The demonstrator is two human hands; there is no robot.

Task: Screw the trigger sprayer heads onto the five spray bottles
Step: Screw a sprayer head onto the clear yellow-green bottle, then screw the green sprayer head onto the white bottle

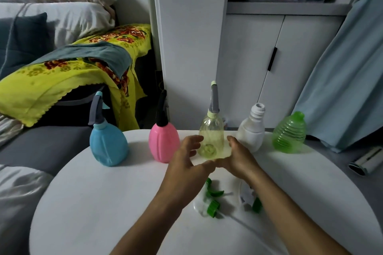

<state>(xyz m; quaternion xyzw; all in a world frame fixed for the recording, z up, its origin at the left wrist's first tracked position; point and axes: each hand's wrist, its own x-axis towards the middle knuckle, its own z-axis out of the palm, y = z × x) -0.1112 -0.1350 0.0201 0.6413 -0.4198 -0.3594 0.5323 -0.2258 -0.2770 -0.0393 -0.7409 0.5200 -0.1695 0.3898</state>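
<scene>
Five spray bottles stand in a row at the far side of the round white table [93, 203]. The blue bottle [107, 145], the pink bottle [163, 143] and the clear yellowish bottle [211, 132] each carry a grey sprayer head. The white bottle [251, 130] and the green ribbed bottle [289, 133] have bare necks. Two loose white-and-green sprayer heads lie near me, one [209, 201] to the left and the other [251, 198] partly under my right forearm. My left hand [186, 157] and my right hand [238, 155] sit open on either side of the clear bottle's base, apart from it.
A grey sofa [41, 147] with a yellow flowered blanket [68, 72] borders the table on the left. White cabinets [248, 64] stand behind the bottles. A light blue cloth [342, 80] hangs at the right, with a small roller-like object [362, 161] below it.
</scene>
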